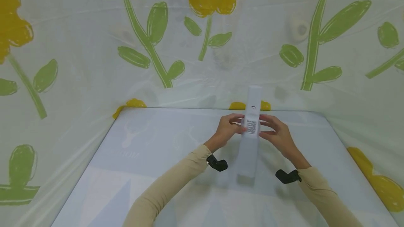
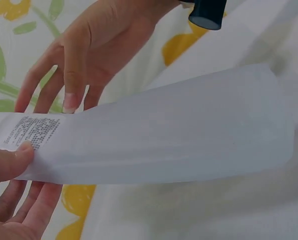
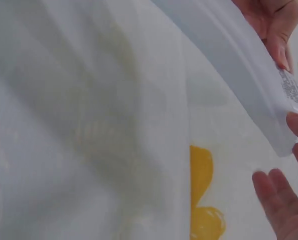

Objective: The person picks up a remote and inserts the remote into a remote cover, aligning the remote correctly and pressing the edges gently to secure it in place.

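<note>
A long, narrow white pack (image 1: 248, 153) is held up over the table, tilted, with a black printed label (image 1: 251, 127) and a small slot near its far end. My left hand (image 1: 225, 129) grips its left side, the thumb over the label and the fingers behind, as the left wrist view shows. From the opposite side my right hand (image 1: 279, 136) holds the edge near the label with its thumb. In the right wrist view, some fingers of the right hand (image 3: 289, 210) stand apart from the pack (image 3: 234, 65). What the pack contains is hidden.
A pale table (image 1: 151, 139) with faint printed shapes lies below the hands. Behind and around it hangs a white curtain (image 1: 240, 69) with yellow flowers and green leaves. Each wrist carries a small black camera (image 1: 217, 164).
</note>
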Tool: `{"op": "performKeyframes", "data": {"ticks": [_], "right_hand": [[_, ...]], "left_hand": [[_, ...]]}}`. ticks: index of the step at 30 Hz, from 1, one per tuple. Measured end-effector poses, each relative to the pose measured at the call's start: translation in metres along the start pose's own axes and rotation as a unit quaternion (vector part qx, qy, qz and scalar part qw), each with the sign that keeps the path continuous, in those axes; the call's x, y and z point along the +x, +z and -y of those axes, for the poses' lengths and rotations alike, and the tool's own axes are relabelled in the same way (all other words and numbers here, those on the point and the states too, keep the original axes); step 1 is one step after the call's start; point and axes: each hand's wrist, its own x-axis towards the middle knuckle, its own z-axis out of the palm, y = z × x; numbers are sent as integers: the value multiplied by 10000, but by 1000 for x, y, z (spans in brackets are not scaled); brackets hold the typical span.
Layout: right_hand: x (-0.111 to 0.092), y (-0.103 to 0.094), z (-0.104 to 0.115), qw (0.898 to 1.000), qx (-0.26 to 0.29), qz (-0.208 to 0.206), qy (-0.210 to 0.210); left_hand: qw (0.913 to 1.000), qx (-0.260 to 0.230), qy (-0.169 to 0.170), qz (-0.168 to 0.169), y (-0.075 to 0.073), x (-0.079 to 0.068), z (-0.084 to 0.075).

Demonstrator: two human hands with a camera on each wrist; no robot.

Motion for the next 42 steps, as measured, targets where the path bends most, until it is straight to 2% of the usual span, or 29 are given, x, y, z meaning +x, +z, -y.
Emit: {"op": "performKeyframes", "data": {"ticks": [4,7,13,18,24,33,39,42], "right_hand": [[4,4,17,9990,292,197,-284],[7,7,23,9983,391,360,-253],[11,12,27,9979,159,600,-160],[15,17,45,9969,132,764,-153],[18,25,74,9943,287,899,-495],[30,36,67,9921,361,1034,-616],[37,44,71,9868,584,1247,-856],[40,48,76,9854,626,1297,-913]], "left_hand": [[9999,98,118,31,-8,-3,-7],[9998,153,152,23,-14,-7,-12],[9994,223,250,51,-27,-15,-18],[9968,511,596,139,-36,-21,-24],[9934,495,1003,255,-48,-28,-27],[9853,835,1477,191,-69,-38,-39],[9783,1072,1767,173,-77,-54,-66],[9750,1175,1880,130,-80,-59,-73]]}}
